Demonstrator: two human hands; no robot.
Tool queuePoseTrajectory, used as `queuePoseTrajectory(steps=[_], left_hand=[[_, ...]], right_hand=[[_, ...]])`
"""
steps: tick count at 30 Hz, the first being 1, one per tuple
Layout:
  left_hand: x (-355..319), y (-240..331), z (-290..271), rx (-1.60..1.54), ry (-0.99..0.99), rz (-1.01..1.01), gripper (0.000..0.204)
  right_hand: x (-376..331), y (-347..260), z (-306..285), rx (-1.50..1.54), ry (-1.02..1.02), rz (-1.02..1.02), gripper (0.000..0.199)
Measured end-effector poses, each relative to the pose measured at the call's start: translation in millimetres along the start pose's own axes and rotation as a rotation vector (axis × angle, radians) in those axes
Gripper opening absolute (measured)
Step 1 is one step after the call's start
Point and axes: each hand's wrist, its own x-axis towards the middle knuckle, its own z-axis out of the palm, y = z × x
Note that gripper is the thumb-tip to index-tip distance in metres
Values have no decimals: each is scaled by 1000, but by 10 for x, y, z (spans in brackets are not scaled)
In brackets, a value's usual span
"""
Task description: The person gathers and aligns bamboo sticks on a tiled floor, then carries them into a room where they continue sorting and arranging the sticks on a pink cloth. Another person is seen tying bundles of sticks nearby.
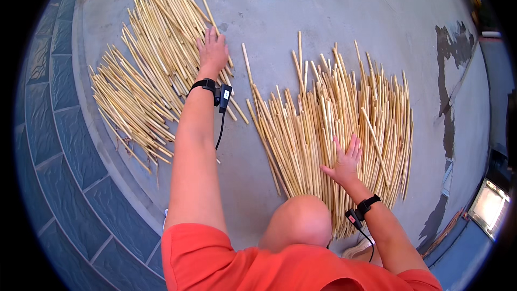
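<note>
Now | left hand (213, 51) flat, fingers spread, on loose pale-yellow bamboo sticks (151, 70); right hand (344, 162) fingers spread on tidy pale-yellow stick row (334, 124) | risk: a sideways push may scatter the row

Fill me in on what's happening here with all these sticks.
A person crouches over a concrete floor with two spreads of pale yellow sticks. The left hand lies flat on the right edge of the left pile. The right hand, fingers spread, rests on the right pile. Neither hand grips any stick.

Left hand (213, 50) outstretched, right hand (344, 160) fingers spread.
</note>
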Motion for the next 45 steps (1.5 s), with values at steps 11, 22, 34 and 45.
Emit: queuePoseTrajectory(steps=[11, 22, 34, 45], left_hand=[[-619, 993, -233, -184, -271, -280, 28], [-306, 970, -550, -771, 295, -372, 19], [-1047, 1380, -3512, -1715, 784, 47, 11], [-2811, 517, -286, -2023, 129, -1125, 17]], right_hand=[[18, 4, 55, 39, -5, -12, 105], [-22, -23, 64, 61, 59, -19, 104], [-110, 265, 117, 239, 132, -78, 98], [-380, 2479, -427, 381, 700, -25, 51]])
